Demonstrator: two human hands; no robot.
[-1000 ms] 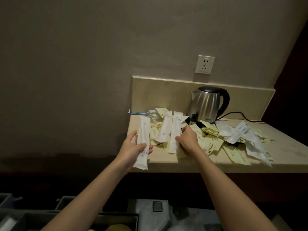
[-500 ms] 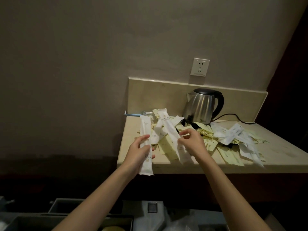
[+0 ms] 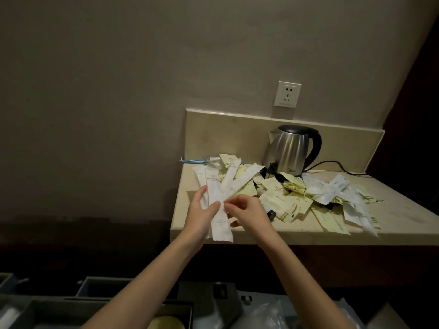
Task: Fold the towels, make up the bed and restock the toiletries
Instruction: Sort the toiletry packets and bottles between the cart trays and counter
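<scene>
Left hand: thumb and fingers clamp fanned bunch of long white paper sachets at mid-length, above front left corner of beige stone counter. Right hand: fingers curled, fingertips pinch same bunch just beside left thumb. Right of hands: loose heap of pale yellow flat packets on counter; farther right, crumpled white wrappers. Behind heap: stainless steel kettle with black handle. Above kettle: white wall socket. Below forearms: dark trays, contents unclear.
</scene>
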